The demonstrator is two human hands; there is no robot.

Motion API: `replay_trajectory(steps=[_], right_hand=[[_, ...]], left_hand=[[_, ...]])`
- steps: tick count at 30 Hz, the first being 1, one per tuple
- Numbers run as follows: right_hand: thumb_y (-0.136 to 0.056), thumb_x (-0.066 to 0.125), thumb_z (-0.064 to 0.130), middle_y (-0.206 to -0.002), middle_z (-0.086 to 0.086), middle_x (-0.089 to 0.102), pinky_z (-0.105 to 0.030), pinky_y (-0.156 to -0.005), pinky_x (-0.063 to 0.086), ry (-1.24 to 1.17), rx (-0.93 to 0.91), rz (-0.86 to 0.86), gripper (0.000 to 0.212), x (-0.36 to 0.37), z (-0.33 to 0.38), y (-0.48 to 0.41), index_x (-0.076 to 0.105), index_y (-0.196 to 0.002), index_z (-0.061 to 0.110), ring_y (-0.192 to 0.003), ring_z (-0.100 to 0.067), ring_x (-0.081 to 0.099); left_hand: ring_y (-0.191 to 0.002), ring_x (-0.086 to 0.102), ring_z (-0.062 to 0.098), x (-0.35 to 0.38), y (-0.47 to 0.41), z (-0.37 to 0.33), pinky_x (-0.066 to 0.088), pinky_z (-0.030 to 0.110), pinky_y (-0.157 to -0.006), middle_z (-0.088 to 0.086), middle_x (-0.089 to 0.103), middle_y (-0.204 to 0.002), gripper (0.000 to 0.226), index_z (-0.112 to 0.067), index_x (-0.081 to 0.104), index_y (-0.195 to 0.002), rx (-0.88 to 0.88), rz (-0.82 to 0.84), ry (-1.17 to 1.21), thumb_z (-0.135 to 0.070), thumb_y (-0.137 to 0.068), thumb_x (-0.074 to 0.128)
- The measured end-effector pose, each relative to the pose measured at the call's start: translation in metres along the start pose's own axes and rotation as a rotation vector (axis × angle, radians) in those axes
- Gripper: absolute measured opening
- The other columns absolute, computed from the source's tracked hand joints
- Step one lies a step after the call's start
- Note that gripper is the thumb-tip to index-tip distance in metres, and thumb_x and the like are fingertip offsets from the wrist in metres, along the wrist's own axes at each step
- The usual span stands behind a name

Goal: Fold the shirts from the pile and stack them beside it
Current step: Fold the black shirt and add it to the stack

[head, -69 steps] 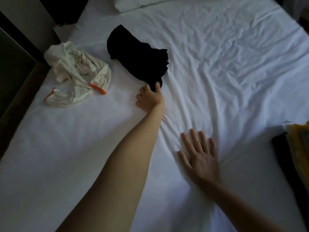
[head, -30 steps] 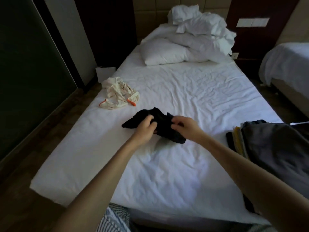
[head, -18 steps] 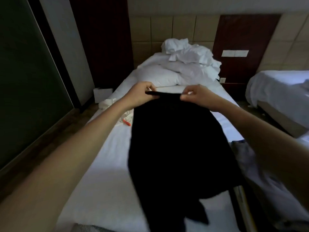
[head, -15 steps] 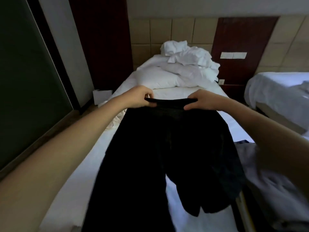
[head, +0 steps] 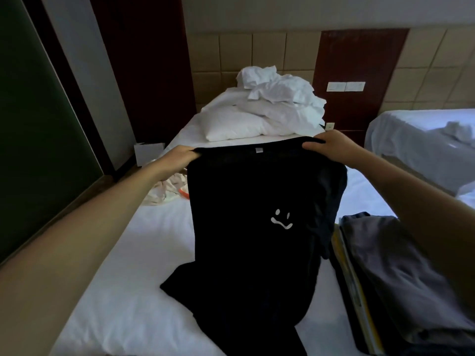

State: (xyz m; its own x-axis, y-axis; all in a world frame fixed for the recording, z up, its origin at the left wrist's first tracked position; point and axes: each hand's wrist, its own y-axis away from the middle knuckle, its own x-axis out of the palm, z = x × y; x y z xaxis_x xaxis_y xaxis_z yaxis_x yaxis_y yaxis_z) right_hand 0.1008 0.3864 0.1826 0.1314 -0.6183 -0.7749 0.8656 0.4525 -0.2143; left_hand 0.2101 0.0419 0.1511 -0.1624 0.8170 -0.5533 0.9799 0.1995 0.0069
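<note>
Black cotton on show in the head view: the black shirt (head: 252,227) hangs over the bed (head: 123,291), held up by its top edge. The left hand (head: 180,156) pinches one shoulder corner, and the right hand (head: 331,147) has its fingers curled over the other. A small neck label (head: 259,150) sits midway between them.

Neck end is up and away from the person, and the hem end trails down onto the sheet. The long axis runs from the hands back toward the wearer, roughly along the bed. A smiley print (head: 281,219) faces the camera.

The right side looks bunched, with cloth doubled under that hand. The good move, I'd say, is to draw the hands apart until the top edge goes taut. Then shake the doubled side loose before lowering the shirt flat onto open sheet.

A crumpled cream garment (head: 167,188) waits at the left edge. The folded stack (head: 398,265) lies to the right, just beside the hanging cloth, so it pays to lay the shirt down short of it.
</note>
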Motion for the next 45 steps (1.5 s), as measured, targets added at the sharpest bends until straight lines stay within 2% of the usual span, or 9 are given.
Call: replay_trajectory(steps=[3, 6, 11, 16, 23, 30, 33, 38, 45], right_hand=[[-0.090, 0.060, 0.034, -0.060, -0.003, 0.046, -0.015, -0.047, 0.034, -0.111, 0.093, 0.005, 0.043, 0.005, -0.011, 0.002, 0.046, -0.061, 0.007, -0.053, -0.014, 0.044], [-0.089, 0.061, 0.036, -0.065, -0.011, 0.048, -0.025, -0.055, 0.036, -0.139, 0.131, 0.087, 0.041, 0.010, -0.028, 0.007, 0.051, -0.067, 0.002, -0.059, -0.020, 0.048], [-0.094, 0.054, 0.034, -0.086, -0.013, 0.061, -0.024, -0.066, 0.042, -0.038, 0.115, 0.417, 0.041, 0.027, -0.053, 0.024, 0.061, -0.098, -0.006, -0.074, -0.016, 0.057], [-0.085, 0.065, 0.010, -0.076, 0.004, 0.072, -0.015, -0.062, 0.050, -0.182, 0.308, 0.845, 0.018, 0.048, -0.079, 0.035, 0.062, -0.100, 0.000, -0.070, -0.008, 0.068], [-0.095, 0.055, 0.017, -0.079, -0.007, 0.059, -0.023, -0.060, 0.045, -0.373, 0.275, 0.233, 0.014, 0.053, -0.089, -0.001, 0.062, -0.090, 0.006, -0.071, -0.018, 0.056], [-0.092, 0.059, 0.018, -0.073, -0.005, 0.058, -0.030, -0.068, 0.042, -0.264, 0.149, -0.134, 0.015, 0.029, -0.062, -0.089, 0.063, -0.085, 0.005, -0.073, -0.020, 0.055], [-0.091, 0.061, 0.021, -0.076, -0.003, 0.062, -0.032, -0.074, 0.044, -0.266, 0.057, -0.297, 0.012, -0.009, -0.029, -0.138, 0.065, -0.084, 0.011, -0.080, -0.021, 0.059], [-0.091, 0.060, 0.015, -0.093, -0.010, 0.064, -0.027, -0.074, 0.042, -0.209, -0.189, -0.515, 0.021, -0.075, 0.032, -0.163, 0.069, -0.102, 0.000, -0.086, -0.018, 0.058], [-0.090, 0.061, 0.017, -0.089, -0.005, 0.064, -0.019, -0.069, 0.044, -0.257, -0.327, -0.575, 0.020, -0.121, 0.077, -0.103, 0.068, -0.103, 0.004, -0.071, 0.000, 0.059]], left_hand=[[-0.066, 0.055, 0.009, 0.000, 0.007, 0.000, 0.042, 0.021, -0.063, -0.004, 0.057, -0.068, 0.045, -0.016, 0.061, -0.084, 0.038, 0.040, -0.044, -0.060, -0.084, 0.056], [-0.048, 0.049, -0.004, -0.002, 0.013, 0.006, 0.034, 0.011, -0.049, -0.015, 0.052, -0.052, 0.088, -0.017, 0.055, -0.066, 0.046, 0.146, -0.285, -0.099, -0.035, 0.047], [-0.078, 0.066, 0.001, -0.003, 0.008, 0.030, 0.048, 0.014, -0.070, -0.015, 0.070, -0.079, 0.085, -0.020, 0.067, -0.088, -0.042, 0.503, -0.322, -0.081, -0.030, 0.074], [-0.090, 0.059, 0.013, -0.011, 0.004, 0.052, 0.046, 0.015, -0.076, 0.007, 0.062, -0.100, 0.058, -0.005, 0.064, -0.106, -0.099, 0.420, -0.109, -0.049, -0.069, 0.072], [-0.093, 0.068, 0.016, -0.014, -0.008, 0.057, 0.056, 0.024, -0.079, 0.007, 0.069, -0.105, 0.098, -0.011, 0.062, -0.114, -0.309, 0.505, 0.209, -0.043, -0.028, 0.096], [-0.087, 0.061, 0.015, -0.027, -0.068, -0.012, 0.052, 0.018, -0.075, 0.011, 0.063, -0.103, 0.015, -0.015, 0.061, -0.107, -0.145, 0.054, 0.305, -0.013, -0.092, 0.057], [-0.068, 0.060, 0.005, -0.058, -0.094, -0.063, 0.049, 0.011, -0.058, -0.004, 0.058, -0.085, 0.009, -0.022, 0.058, -0.092, -0.026, -0.216, 0.246, -0.014, -0.094, 0.056], [-0.093, 0.061, 0.016, -0.132, -0.100, -0.129, 0.050, 0.022, -0.080, 0.006, 0.064, -0.106, 0.031, -0.015, 0.062, -0.118, 0.224, -0.447, 0.124, -0.020, -0.088, 0.066], [-0.078, 0.065, 0.003, -0.165, -0.032, -0.172, 0.051, 0.013, -0.066, -0.006, 0.065, -0.092, 0.008, -0.030, 0.065, -0.092, 0.405, -0.343, 0.047, -0.023, -0.088, 0.064]])
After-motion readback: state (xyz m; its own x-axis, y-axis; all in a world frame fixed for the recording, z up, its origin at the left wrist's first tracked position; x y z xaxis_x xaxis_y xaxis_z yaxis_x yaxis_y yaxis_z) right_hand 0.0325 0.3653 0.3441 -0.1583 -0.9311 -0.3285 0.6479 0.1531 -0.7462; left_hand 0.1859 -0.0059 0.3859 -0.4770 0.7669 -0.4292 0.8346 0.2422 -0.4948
